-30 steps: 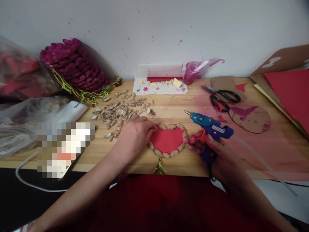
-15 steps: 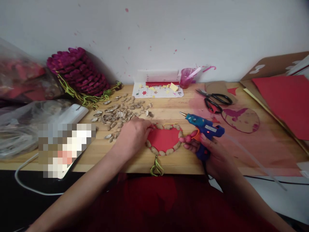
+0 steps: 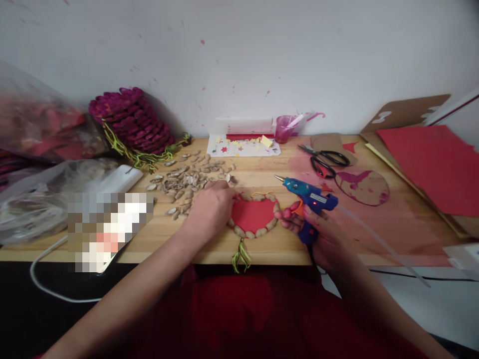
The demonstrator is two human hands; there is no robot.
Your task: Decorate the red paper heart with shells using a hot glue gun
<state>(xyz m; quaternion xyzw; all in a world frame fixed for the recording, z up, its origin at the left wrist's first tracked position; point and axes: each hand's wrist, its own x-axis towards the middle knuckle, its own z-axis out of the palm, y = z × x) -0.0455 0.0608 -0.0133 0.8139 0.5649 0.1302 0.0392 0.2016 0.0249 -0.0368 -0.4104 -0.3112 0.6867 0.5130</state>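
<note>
A red paper heart (image 3: 253,213) edged with peanut shells lies near the front edge of the wooden table (image 3: 396,224). My left hand (image 3: 210,209) rests curled on the heart's left rim, fingertips pressed on the shells there. My right hand (image 3: 313,229) grips a blue hot glue gun (image 3: 309,198) just right of the heart, nozzle pointing up and left, a clear glue stick trailing from its back. A green-yellow yarn tassel (image 3: 240,257) hangs from the heart's tip.
A heap of loose peanut shells (image 3: 189,175) lies behind my left hand. Black scissors (image 3: 326,160), a brown card disc (image 3: 362,187), red sheets (image 3: 434,162), a pink cup (image 3: 284,128), a star sheet (image 3: 245,145), a purple shell craft (image 3: 130,120) and plastic bags (image 3: 41,199) surround the work.
The camera has tilted and shifted, so everything sits a little lower and further left. Both hands keep their places on the heart and the glue gun.
</note>
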